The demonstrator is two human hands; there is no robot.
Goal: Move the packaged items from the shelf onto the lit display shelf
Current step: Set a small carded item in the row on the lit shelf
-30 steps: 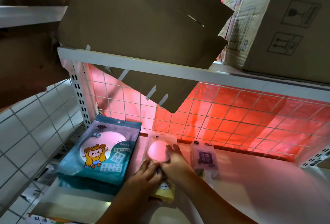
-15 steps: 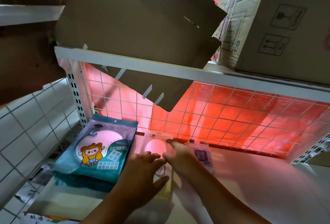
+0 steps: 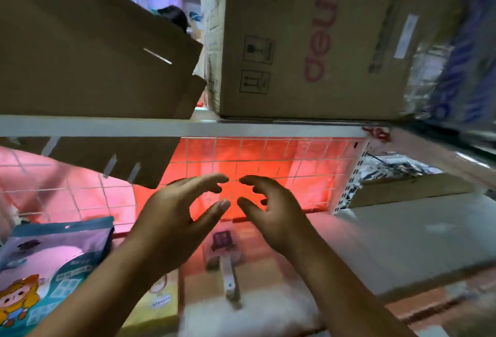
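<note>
Both hands are raised in front of the red-glowing wire grid (image 3: pixel 295 159) at the back of the lit shelf (image 3: pixel 389 242), and neither holds anything. The left hand (image 3: pixel 174 213) has its fingers loosely curled and its thumb stretched out toward the right; the right hand (image 3: pixel 271 213) mirrors it, fingers bent in a slack claw, so that the fingertips of the two come near each other without touching. On the shelf board below the gap between them lies a small package (image 3: pixel 222 242) with a purple label, flat on the board (the picture is blurred, so what is in it cannot be made out). At the left edge a teal pouch (image 3: pixel 53 261) printed with a cartoon figure and a pale round window lies flat on the same board, and just to its right a yellow package (image 3: pixel 161 299) shows in part beneath the left forearm. A white perforated upright (image 3: pixel 349 181) closes the lit bay on the right. Above runs the white upper shelf rail (image 3: pixel 241 128), which carries a big cardboard box (image 3: pixel 308 41) with red lettering and handling symbols on its side; left of that box a flattened cardboard sheet (image 3: pixel 80 54) leans at a tilt, its lower corner hanging down past the rail in front of the grid.
</note>
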